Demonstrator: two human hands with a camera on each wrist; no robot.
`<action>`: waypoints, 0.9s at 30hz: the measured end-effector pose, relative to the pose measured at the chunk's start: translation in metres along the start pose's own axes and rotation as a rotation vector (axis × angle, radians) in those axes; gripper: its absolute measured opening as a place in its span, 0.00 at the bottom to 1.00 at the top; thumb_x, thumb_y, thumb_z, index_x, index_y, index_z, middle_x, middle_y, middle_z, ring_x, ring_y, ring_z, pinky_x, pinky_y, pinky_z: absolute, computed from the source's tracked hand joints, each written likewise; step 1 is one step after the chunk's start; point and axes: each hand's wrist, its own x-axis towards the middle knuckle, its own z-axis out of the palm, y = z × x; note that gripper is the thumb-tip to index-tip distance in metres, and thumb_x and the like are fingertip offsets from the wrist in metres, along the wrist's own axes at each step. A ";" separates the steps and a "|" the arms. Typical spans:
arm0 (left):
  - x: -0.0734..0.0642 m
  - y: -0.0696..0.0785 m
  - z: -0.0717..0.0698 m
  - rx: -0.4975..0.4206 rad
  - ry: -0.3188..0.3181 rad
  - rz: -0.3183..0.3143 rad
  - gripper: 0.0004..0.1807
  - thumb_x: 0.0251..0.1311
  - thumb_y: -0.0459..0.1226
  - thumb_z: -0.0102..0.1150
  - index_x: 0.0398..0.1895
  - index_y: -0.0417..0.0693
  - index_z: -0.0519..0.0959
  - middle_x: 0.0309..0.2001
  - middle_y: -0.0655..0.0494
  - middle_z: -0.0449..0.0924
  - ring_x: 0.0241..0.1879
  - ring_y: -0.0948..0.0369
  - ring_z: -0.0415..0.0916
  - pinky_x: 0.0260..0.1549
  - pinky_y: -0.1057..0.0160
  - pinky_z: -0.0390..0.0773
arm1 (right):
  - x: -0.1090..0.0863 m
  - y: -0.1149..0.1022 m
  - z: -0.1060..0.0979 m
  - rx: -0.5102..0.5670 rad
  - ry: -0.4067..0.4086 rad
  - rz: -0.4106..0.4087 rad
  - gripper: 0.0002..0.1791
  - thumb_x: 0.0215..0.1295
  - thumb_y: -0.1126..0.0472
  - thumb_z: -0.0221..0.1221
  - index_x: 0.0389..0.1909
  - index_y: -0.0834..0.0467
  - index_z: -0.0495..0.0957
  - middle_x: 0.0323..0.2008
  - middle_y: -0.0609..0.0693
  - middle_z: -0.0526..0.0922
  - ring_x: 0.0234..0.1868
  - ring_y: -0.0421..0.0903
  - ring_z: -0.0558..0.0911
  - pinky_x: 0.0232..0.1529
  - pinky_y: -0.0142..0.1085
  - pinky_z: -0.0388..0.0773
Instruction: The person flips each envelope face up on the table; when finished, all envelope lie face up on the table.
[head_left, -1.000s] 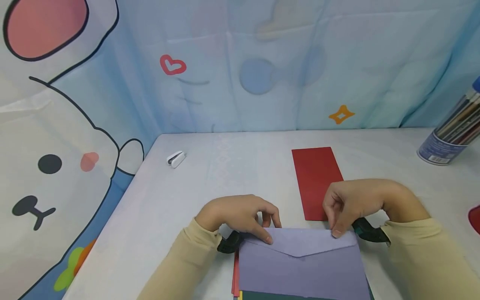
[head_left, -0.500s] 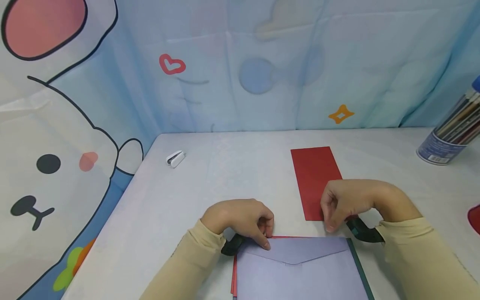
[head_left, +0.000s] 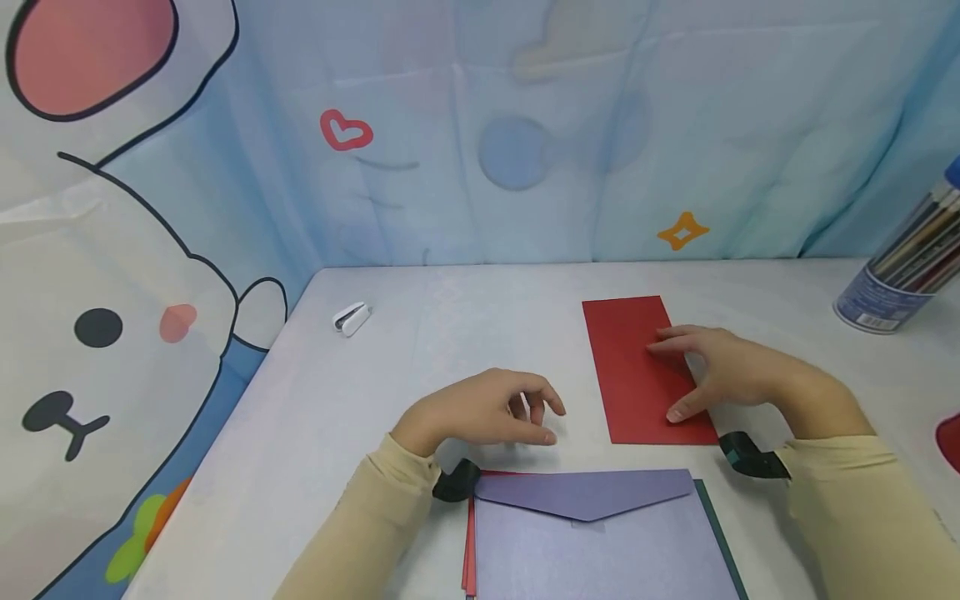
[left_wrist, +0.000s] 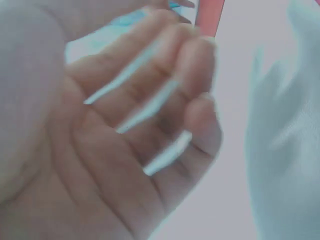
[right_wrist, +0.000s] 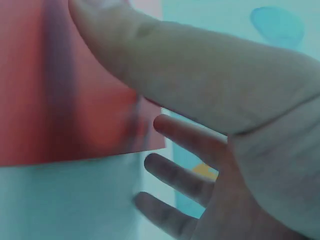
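A purple envelope [head_left: 592, 550] with a pointed flap lies at the front of the table, atop a stack with red [head_left: 469, 550] and dark green [head_left: 720, 542] edges showing. Behind it a red envelope-like rectangle [head_left: 630, 375] lies flat. My right hand [head_left: 738, 375] is over the right side of this red piece, thumb and fingers spread apart; in the right wrist view the red piece [right_wrist: 100, 115] shows beyond the thumb. Just behind the purple envelope hovers my left hand [head_left: 487, 412], fingers loosely bent and holding nothing. The left wrist view shows its bare palm [left_wrist: 110, 165].
A small white stapler-like item [head_left: 352, 318] sits at the back left of the white table [head_left: 420, 358]. At the back right stands a blue cup [head_left: 881, 298] full of pencils. Part of a red object [head_left: 949, 442] enters at the right edge. A printed curtain [head_left: 450, 192] hangs behind.
The purple envelope has been lowered onto the stack and released. My left hand has lifted off it, and my right hand has moved back over the red rectangle, fingers spreading.
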 end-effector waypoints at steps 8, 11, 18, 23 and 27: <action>-0.001 -0.014 -0.011 -0.129 0.163 0.010 0.23 0.63 0.42 0.68 0.61 0.51 0.78 0.50 0.48 0.77 0.40 0.60 0.80 0.44 0.61 0.79 | 0.009 -0.005 0.011 -0.053 0.035 0.036 0.58 0.37 0.42 0.81 0.68 0.66 0.70 0.69 0.69 0.60 0.64 0.76 0.54 0.45 0.62 0.79; -0.001 -0.020 -0.013 -0.154 0.216 -0.021 0.25 0.63 0.42 0.69 0.62 0.50 0.77 0.51 0.47 0.77 0.41 0.59 0.80 0.46 0.60 0.78 | 0.013 -0.015 0.017 -0.093 0.050 0.021 0.57 0.39 0.39 0.79 0.69 0.64 0.70 0.68 0.69 0.62 0.64 0.76 0.56 0.50 0.67 0.73; 0.000 -0.028 -0.012 -0.170 0.241 -0.095 0.26 0.61 0.44 0.70 0.63 0.52 0.77 0.52 0.49 0.77 0.43 0.59 0.80 0.40 0.59 0.79 | 0.019 -0.043 0.034 -0.153 0.068 -0.011 0.57 0.42 0.32 0.75 0.70 0.60 0.71 0.67 0.65 0.65 0.65 0.73 0.59 0.56 0.69 0.63; 0.002 -0.032 -0.011 -0.150 0.234 -0.120 0.27 0.60 0.43 0.71 0.62 0.53 0.77 0.50 0.53 0.76 0.42 0.60 0.80 0.39 0.60 0.78 | 0.020 -0.058 0.038 -0.152 0.044 -0.042 0.54 0.45 0.31 0.73 0.69 0.59 0.72 0.66 0.63 0.67 0.64 0.70 0.62 0.55 0.66 0.64; 0.003 -0.034 -0.009 -0.116 0.234 -0.147 0.27 0.59 0.44 0.73 0.61 0.55 0.78 0.48 0.56 0.76 0.39 0.60 0.80 0.39 0.61 0.77 | 0.020 -0.058 0.035 -0.114 0.053 -0.039 0.53 0.48 0.33 0.72 0.71 0.59 0.70 0.66 0.64 0.67 0.64 0.70 0.62 0.55 0.66 0.67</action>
